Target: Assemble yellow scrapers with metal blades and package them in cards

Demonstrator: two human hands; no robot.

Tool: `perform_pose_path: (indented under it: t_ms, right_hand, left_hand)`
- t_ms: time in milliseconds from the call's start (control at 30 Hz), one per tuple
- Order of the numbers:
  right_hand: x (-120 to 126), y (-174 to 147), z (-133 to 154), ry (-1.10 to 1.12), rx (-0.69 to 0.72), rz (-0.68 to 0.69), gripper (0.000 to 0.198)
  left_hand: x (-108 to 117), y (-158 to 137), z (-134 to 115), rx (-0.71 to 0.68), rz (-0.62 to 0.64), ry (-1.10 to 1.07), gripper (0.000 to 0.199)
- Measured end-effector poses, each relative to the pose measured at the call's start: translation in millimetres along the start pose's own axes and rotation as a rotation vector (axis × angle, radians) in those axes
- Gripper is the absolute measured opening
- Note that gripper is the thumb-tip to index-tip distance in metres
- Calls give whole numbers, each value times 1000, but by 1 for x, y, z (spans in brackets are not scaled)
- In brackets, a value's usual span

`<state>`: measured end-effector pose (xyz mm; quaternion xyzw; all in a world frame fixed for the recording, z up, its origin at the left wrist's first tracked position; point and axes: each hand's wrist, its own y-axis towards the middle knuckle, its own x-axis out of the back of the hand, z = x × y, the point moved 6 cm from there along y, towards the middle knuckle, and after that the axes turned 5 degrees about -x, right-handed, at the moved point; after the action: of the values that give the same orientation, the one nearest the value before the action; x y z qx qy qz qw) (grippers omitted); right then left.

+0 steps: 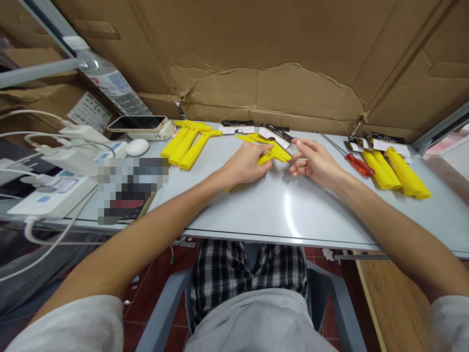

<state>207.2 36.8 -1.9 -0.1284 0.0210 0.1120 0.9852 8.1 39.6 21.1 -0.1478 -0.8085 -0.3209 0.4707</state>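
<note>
A yellow tool (274, 155) is held in the left hand (246, 164), with the fingers closed around its handle and the thumb laid along it. It is kept near the middle of the table (256, 210), and its wide end is pointed toward the right hand (315, 161). The right hand is held open just beside that end, with its fingers a little bent; whether the tool is touched by the fingertips cannot be told.

Another yellow piece (251, 138) is partly hidden behind the left hand. Black and white cards (238, 128) are seen at the back of the table. Three yellow tools (188, 146) are laid side by side on the left. On the right, a red screwdriver (359, 165) is set near more yellow tools (407, 176), with cards by their far ends. A bottle (110, 83), a phone (141, 123) and a white power strip (54, 195) are seen at the far left.
</note>
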Motion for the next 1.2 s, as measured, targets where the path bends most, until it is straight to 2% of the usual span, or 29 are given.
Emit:
perform_pose_path:
  t_ms: [167,267,467,733,900,1067,1200]
  right_hand:
    - [13,5,5,-9,-6,-55,50]
    - [7,5,0,-3,-33,4,48]
    - [-7,0,-6,-17,-31,107,48]
    - [-2,2,-7,-37,19,30,56]
    - [0,1,-4,-43,35,1,59]
    - [-1,-3,2,-110,90,-10,78]
    - [-1,-2,1,-132,90,-5,80]
  left_hand:
    - [3,3,8,17,-25,65,54]
    - [1,1,-1,-46,-32,92,62]
    - [-6,-9,-26,-141,16,156,63]
    - [-12,-12,-32,-129,88,206,62]
    - [-11,-12,-34,-132,68,204,60]
    - [-10,-12,-34,-120,77,226,58]
    - [-11,-12,-33,-109,82,241,57]
